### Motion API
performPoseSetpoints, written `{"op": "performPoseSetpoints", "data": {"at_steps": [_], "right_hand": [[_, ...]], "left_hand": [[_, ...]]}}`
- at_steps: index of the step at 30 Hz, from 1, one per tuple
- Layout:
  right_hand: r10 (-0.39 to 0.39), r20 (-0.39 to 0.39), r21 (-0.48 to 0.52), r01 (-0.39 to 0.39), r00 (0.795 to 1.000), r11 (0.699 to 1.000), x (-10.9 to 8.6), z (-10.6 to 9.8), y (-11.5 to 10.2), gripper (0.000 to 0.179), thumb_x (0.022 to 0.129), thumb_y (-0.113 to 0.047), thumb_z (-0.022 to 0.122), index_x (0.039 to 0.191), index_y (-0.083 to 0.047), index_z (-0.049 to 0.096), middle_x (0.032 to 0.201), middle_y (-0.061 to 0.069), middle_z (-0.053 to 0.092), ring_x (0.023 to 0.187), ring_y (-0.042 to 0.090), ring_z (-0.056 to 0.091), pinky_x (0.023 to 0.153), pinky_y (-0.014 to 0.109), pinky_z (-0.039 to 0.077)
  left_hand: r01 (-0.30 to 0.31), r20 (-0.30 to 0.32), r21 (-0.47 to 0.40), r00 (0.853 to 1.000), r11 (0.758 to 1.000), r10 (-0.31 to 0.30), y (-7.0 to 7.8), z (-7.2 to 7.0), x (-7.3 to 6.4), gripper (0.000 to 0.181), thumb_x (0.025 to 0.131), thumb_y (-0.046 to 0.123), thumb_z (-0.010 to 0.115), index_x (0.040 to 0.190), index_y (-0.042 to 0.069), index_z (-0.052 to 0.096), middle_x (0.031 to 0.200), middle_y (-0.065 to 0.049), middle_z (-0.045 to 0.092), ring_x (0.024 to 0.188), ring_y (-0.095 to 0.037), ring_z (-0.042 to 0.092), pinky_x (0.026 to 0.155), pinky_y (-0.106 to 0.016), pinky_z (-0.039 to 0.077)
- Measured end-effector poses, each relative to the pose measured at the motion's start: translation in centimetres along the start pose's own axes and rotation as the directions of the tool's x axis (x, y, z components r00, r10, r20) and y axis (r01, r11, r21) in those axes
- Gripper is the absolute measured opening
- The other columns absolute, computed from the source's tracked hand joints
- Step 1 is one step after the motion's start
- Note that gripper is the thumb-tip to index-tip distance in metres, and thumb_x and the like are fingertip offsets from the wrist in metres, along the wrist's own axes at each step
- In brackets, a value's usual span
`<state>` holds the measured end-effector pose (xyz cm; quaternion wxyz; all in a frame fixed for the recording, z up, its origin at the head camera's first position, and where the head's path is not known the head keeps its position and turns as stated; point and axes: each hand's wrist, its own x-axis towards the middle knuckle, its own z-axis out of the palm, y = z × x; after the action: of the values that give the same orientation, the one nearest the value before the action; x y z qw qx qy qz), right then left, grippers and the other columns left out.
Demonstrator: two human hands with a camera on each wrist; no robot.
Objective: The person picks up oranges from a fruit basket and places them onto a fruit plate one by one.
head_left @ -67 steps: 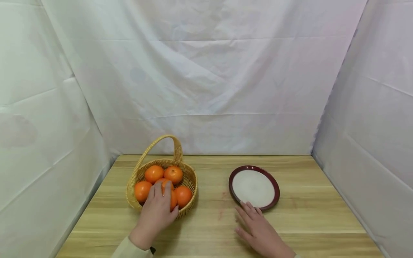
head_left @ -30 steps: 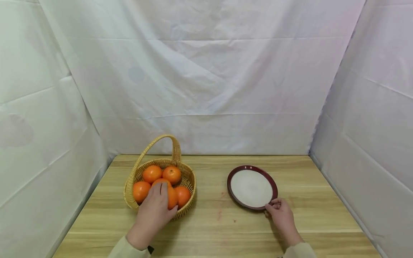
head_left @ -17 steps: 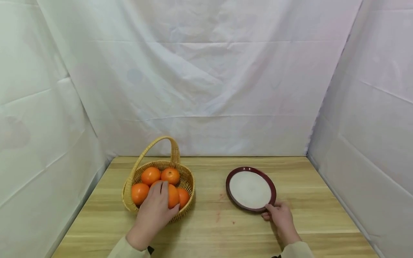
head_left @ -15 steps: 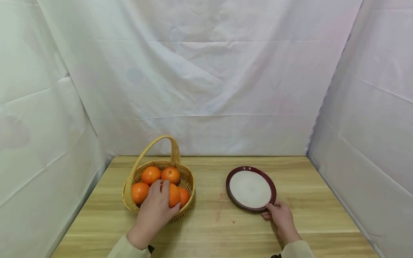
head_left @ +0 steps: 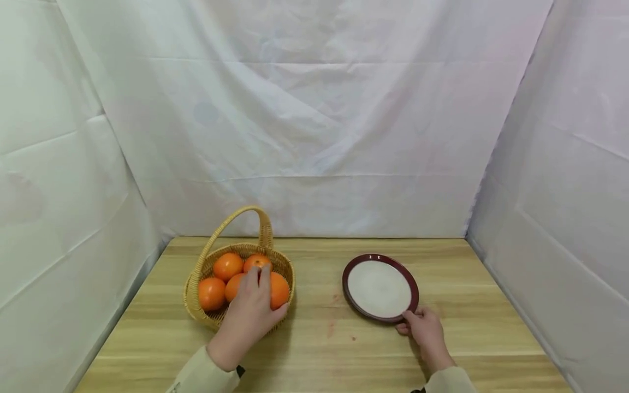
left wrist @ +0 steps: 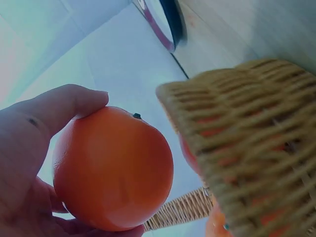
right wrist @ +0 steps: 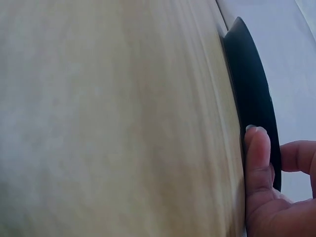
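In the head view my left hand [head_left: 249, 312] grips an orange [head_left: 280, 291] over the front right of the wicker basket [head_left: 193, 303]. The left wrist view shows this orange [left wrist: 113, 170] between thumb and fingers, raised and apart from the basket's rim [left wrist: 197, 128]. Several other oranges [head_left: 228, 267] lie in the basket; my fingers partly cover some of them. On the right, my right hand [head_left: 427, 334] pinches the near right rim of a white plate [head_left: 379, 288] with a dark red edge. Seen from the right wrist, the fingers [right wrist: 258, 155] lie at the plate's dark underside [right wrist: 254, 84].
The basket's tall arched handle [head_left: 265, 229] rises at its left and back. Basket and plate stand apart on a wooden table [head_left: 319, 349]. White cloth [head_left: 314, 120] hangs behind the table and at both sides.
My right hand has moved from the plate's near edge to its near right rim and taken hold. My left hand has lifted its orange and shifted it right, uncovering more of the fruit behind.
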<state>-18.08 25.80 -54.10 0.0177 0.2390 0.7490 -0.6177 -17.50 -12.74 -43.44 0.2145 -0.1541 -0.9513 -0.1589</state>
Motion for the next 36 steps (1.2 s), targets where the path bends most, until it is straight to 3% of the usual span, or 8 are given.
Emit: {"op": "performPoseSetpoints", "data": {"at_steps": [5,11,19,25,36], "right_hand": [[-0.007,-0.002,-0.009,0.007,1.000,1.000,-0.2,0.6,-0.3,0.021,0.100,-0.006,0.050,0.110,0.012,0.046,0.091,0.016,0.064,0.067,0.013,0.069,0.066,0.028,0.061],[-0.013,0.003,-0.032,0.013,1.000,0.999,-0.1,0.6,-0.3,0.027,0.100,-0.007,0.049,0.117,0.013,0.046,0.093,0.017,0.065,0.068,0.012,0.069,0.067,0.027,0.061],[0.003,-0.016,-0.065,-0.004,1.000,0.998,0.5,-0.2,0.0,0.016,0.098,-0.008,0.048,0.104,0.007,0.045,0.091,0.016,0.064,0.068,0.012,0.069,0.066,0.027,0.061],[0.033,-0.007,-0.081,-0.033,0.999,0.996,0.4,-0.1,0.1,0.016,0.099,-0.009,0.048,0.105,0.006,0.045,0.091,0.015,0.063,0.068,0.013,0.069,0.067,0.027,0.060],[0.018,-0.013,-0.069,-0.019,1.000,0.997,0.5,-0.2,0.1,0.020,0.099,-0.009,0.048,0.109,0.008,0.046,0.090,0.015,0.064,0.068,0.012,0.069,0.067,0.026,0.060]], "left_hand": [[0.001,0.032,0.002,1.000,1.000,-0.001,0.5,-0.1,0.2,0.080,0.075,0.037,0.087,0.130,-0.010,0.053,0.123,-0.026,0.059,0.115,-0.038,0.058,0.099,-0.050,0.051],[0.019,0.038,-0.033,0.999,0.999,-0.017,1.4,0.1,0.7,0.078,0.073,0.034,0.087,0.131,-0.005,0.053,0.125,-0.022,0.059,0.116,-0.034,0.059,0.095,-0.049,0.055],[-0.052,0.003,-0.050,0.999,0.997,0.052,2.6,0.9,1.3,0.072,0.073,0.035,0.087,0.127,-0.002,0.056,0.120,-0.017,0.062,0.112,-0.031,0.061,0.091,-0.043,0.057],[-0.054,0.036,-0.038,0.998,0.998,0.056,2.9,1.1,1.5,0.074,0.076,0.037,0.085,0.130,-0.003,0.056,0.124,-0.018,0.062,0.115,-0.032,0.061,0.095,-0.044,0.056],[-0.077,0.064,-0.041,0.995,0.996,0.080,3.8,2.2,2.0,0.075,0.077,0.038,0.084,0.132,-0.003,0.055,0.128,-0.019,0.061,0.118,-0.032,0.060,0.097,-0.043,0.055]]}}
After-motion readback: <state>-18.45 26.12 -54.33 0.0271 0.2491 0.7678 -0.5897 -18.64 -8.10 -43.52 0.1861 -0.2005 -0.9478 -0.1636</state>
